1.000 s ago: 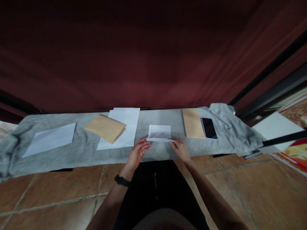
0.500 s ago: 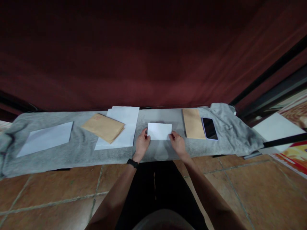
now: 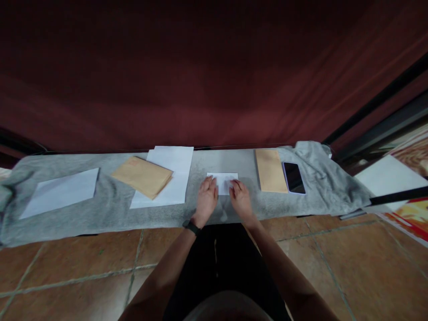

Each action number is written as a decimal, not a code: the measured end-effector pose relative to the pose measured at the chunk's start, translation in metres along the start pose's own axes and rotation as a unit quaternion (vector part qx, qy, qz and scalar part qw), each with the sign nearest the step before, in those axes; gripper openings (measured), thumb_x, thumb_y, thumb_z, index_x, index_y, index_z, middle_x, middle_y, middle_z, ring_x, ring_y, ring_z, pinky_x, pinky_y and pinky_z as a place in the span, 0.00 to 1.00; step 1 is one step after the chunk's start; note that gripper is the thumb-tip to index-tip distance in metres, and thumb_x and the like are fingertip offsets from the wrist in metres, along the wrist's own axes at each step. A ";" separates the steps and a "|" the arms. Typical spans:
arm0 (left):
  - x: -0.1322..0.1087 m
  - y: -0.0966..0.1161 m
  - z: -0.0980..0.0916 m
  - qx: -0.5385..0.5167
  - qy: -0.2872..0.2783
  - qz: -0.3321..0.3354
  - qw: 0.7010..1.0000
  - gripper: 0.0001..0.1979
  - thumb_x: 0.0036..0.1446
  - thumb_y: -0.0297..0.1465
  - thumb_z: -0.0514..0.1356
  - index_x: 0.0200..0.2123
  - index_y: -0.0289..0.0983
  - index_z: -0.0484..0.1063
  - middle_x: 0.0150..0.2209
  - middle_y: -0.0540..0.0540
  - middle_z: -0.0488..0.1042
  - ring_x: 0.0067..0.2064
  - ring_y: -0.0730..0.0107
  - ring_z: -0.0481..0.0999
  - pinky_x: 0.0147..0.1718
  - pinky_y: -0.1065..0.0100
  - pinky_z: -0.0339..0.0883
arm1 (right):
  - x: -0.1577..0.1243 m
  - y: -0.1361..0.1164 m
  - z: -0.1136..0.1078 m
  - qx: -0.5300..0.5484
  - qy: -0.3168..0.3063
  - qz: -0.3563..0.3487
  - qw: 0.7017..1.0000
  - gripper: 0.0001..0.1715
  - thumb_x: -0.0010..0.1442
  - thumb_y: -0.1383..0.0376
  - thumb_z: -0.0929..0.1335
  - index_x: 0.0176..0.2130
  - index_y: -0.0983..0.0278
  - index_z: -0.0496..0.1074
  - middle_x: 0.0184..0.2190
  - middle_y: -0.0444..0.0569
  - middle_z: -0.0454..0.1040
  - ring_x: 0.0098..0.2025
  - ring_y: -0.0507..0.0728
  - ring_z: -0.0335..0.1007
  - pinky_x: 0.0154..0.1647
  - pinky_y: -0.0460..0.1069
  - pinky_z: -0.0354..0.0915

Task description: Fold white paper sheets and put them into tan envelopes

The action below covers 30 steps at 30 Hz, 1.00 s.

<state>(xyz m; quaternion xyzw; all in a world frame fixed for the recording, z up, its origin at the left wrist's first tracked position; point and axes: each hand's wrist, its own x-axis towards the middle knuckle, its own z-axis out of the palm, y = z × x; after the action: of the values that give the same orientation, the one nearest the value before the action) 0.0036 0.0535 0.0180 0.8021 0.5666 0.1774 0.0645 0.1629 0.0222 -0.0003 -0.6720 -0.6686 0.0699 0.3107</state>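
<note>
A small piece of white paper (image 3: 223, 183) lies on the grey cloth in front of me, its two sides partly covered by my fingers. My left hand (image 3: 207, 196), with a dark band at the wrist, has its fingers bent and close together on the paper's left part. On the right part rests my right hand (image 3: 240, 196), its fingers curled and thumb near them, gripping the paper at its near side. Between the hands the middle of the paper shows. Fingertips are slightly blurred.
Left of my hands, brown envelopes (image 3: 143, 176) lie over larger white sheets (image 3: 179, 178). Another white sheet (image 3: 63, 191) is farther left. To the right are a brown envelope (image 3: 271, 171) and a phone (image 3: 294, 178). Grey cloth (image 3: 110, 218) covers the narrow bench; a dark red curtain (image 3: 214, 89) hangs behind.
Both hands have moved inward and slightly up over the paper, from its outer edges onto its surface. The envelopes, sheets and phone stay in place.
</note>
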 end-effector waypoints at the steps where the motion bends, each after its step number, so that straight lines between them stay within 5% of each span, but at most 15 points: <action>1: 0.000 0.004 0.006 -0.003 -0.012 0.033 0.999 0.25 0.68 0.28 0.47 0.66 0.34 0.62 0.68 0.37 0.64 0.71 0.56 0.59 0.68 0.52 0.55 | -0.001 -0.004 0.005 0.027 -0.002 -0.016 0.999 0.24 0.73 0.64 0.57 0.61 0.64 0.70 0.58 0.57 0.74 0.61 0.61 0.69 0.62 0.58 0.65; 9: 0.003 0.011 0.029 0.046 -0.106 0.067 0.991 0.31 0.68 0.27 0.42 0.72 0.28 0.49 0.74 0.37 0.49 0.75 0.59 0.43 0.72 0.53 0.43 | -0.007 -0.009 0.020 -0.061 -0.047 -0.042 0.996 0.30 0.74 0.60 0.59 0.69 0.70 0.60 0.68 0.64 0.62 0.72 0.65 0.55 0.71 0.65 0.52; 17: -0.003 -0.010 0.021 0.068 -0.065 -0.001 0.996 0.31 0.72 0.37 0.44 0.72 0.27 0.49 0.74 0.35 0.49 0.75 0.57 0.46 0.72 0.52 0.44 | -0.014 0.018 0.011 -0.132 -0.017 -0.062 0.989 0.33 0.74 0.57 0.58 0.71 0.71 0.56 0.70 0.62 0.58 0.71 0.66 0.55 0.70 0.65 0.50; 23: -0.008 -0.021 0.013 0.080 -0.051 -0.040 0.995 0.30 0.71 0.35 0.43 0.71 0.26 0.52 0.73 0.35 0.53 0.74 0.56 0.49 0.71 0.52 0.44 | -0.018 0.025 0.004 -0.160 -0.004 -0.054 0.986 0.32 0.74 0.60 0.57 0.71 0.71 0.56 0.70 0.60 0.59 0.71 0.67 0.55 0.70 0.64 0.50; 27: -0.006 -0.005 0.009 0.078 -0.030 -0.064 0.994 0.30 0.71 0.33 0.43 0.70 0.22 0.54 0.72 0.30 0.53 0.74 0.53 0.49 0.72 0.50 0.43 | -0.018 0.022 0.002 -0.170 -0.003 -0.040 0.985 0.32 0.74 0.61 0.57 0.71 0.70 0.56 0.70 0.60 0.60 0.70 0.67 0.57 0.69 0.64 0.50; 30: 0.001 0.022 0.014 0.031 -0.045 0.012 0.998 0.30 0.72 0.35 0.42 0.71 0.26 0.52 0.73 0.34 0.51 0.75 0.57 0.47 0.72 0.52 0.45 | -0.017 0.020 -0.001 -0.184 -0.024 -0.034 0.982 0.32 0.73 0.63 0.57 0.71 0.71 0.56 0.70 0.60 0.59 0.70 0.67 0.56 0.70 0.64 0.49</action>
<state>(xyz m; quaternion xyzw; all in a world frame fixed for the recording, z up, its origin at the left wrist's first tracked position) 0.0282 0.0482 0.0121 0.8176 0.5588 0.1238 0.0631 0.1785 0.0077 -0.0151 -0.6928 -0.6996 -0.0486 0.1680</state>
